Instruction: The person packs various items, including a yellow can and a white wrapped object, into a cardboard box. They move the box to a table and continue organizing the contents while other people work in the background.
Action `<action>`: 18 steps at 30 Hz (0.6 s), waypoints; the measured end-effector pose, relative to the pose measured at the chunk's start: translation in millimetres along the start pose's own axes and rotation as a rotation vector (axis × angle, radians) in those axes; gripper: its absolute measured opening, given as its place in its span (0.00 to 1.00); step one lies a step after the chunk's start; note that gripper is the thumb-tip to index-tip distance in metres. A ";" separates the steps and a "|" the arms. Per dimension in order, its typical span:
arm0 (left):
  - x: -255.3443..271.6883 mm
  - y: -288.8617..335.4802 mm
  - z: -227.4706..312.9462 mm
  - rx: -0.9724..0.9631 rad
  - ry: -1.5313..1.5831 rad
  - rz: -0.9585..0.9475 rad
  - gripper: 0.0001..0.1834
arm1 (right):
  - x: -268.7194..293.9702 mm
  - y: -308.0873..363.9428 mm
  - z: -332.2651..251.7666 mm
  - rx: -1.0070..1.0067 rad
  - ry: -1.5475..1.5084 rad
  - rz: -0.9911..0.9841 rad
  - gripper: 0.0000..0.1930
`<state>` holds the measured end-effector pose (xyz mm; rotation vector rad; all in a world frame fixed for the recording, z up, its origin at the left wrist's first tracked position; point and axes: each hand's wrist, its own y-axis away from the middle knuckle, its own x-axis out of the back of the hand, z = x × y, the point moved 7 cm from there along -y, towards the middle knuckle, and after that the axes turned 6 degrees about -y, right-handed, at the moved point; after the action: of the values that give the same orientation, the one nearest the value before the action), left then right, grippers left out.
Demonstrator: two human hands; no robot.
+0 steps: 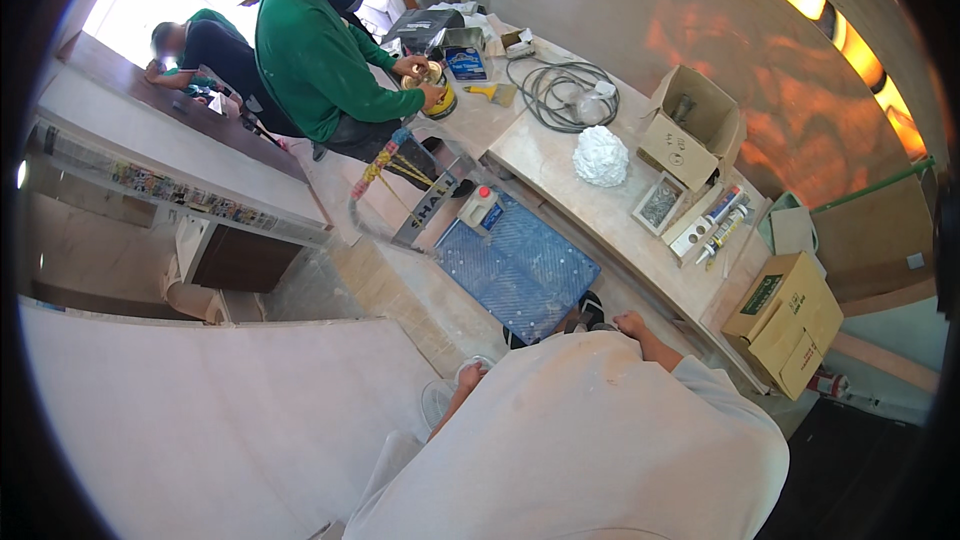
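My left hand [471,374] hangs low beside my light shirt. Its fingers are curled at a white round-rimmed thing [478,361] that is too small to name, and a clear round piece [436,402] shows just beside it. My right hand [630,324] is closed near the front of my body, next to the long worktable's [545,155] edge, with nothing visible in it. In front of my feet lies a blue textured platform [520,265]. A whitish jug with a red cap [482,210] stands at its far left corner.
On the worktable are a coiled cable [560,95], a crumpled white bundle [600,156], an open carton [690,130], sealant tubes [725,225] and a brush [492,93]. A closed carton [785,320] sits at right. A co-worker in green [310,60] handles a can [438,100]. A white partition [210,410] fills the left.
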<state>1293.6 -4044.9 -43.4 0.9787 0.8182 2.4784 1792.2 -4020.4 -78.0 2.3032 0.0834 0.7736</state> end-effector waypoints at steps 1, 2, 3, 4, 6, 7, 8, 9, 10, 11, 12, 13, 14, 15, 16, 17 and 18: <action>0.2 1.8 0.7 0.037 -0.015 0.003 0.18 | 0.7 0.3 -0.5 -0.004 -0.010 0.002 0.21; -1.4 3.2 -2.3 0.098 0.010 -0.009 0.18 | 1.2 1.1 2.8 -0.056 -0.011 0.003 0.21; -2.0 2.3 1.1 0.044 -0.069 -0.004 0.18 | 1.1 1.1 0.4 -0.026 -0.030 -0.003 0.21; -4.4 0.7 0.7 0.014 -0.108 -0.014 0.18 | 0.4 1.1 1.7 -0.043 -0.040 -0.010 0.21; -7.7 -4.6 -3.9 -0.062 -0.181 0.006 0.18 | -0.6 0.3 3.5 -0.046 -0.032 -0.002 0.20; -9.0 -8.3 -6.3 -0.108 -0.214 0.036 0.19 | -1.2 -0.3 3.9 -0.031 -0.015 0.011 0.20; -13.1 -12.0 -13.2 -0.090 -0.264 0.010 0.19 | -1.2 -1.3 9.1 -0.085 0.020 0.030 0.20; -11.6 -12.6 -9.4 -0.227 -0.329 0.063 0.20 | -3.8 -2.2 6.8 -0.026 0.000 0.028 0.20; -14.0 -14.1 -7.7 -0.299 -0.411 0.060 0.21 | -4.8 -3.2 9.1 -0.035 -0.002 0.029 0.20; -18.9 -16.4 -9.9 -0.306 -0.523 0.004 0.21 | -5.8 -3.6 15.3 -0.106 0.011 0.034 0.20; -17.0 -17.1 -7.8 -0.323 -0.468 0.022 0.22 | -7.1 -4.0 13.2 -0.059 -0.019 0.023 0.20; -17.4 -18.6 -9.2 -0.275 -0.443 -0.012 0.23 | -7.5 -4.1 14.5 -0.075 -0.034 0.016 0.20; -20.7 -19.7 -14.4 -0.168 -0.442 -0.105 0.24 | -6.6 -2.8 19.9 -0.156 -0.036 0.023 0.20; -15.3 -19.0 -10.6 -0.143 -0.306 -0.054 0.24 | -6.2 -2.5 13.9 -0.081 -0.040 0.004 0.20; -13.8 -17.2 -12.5 -0.057 -0.194 -0.061 0.24 | -5.0 -1.2 11.8 -0.073 -0.031 -0.001 0.20; -15.1 -14.2 -17.9 0.077 -0.099 -0.094 0.24 | -3.2 0.9 13.0 -0.113 -0.006 -0.008 0.20; -12.7 -12.2 -12.2 0.035 -0.063 -0.059 0.24 | -1.6 2.4 8.0 -0.070 -0.034 -0.011 0.20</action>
<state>1295.2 -4046.7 -64.8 1.0243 0.8609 2.3788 1795.0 -4027.5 -81.9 2.2468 0.0528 0.7203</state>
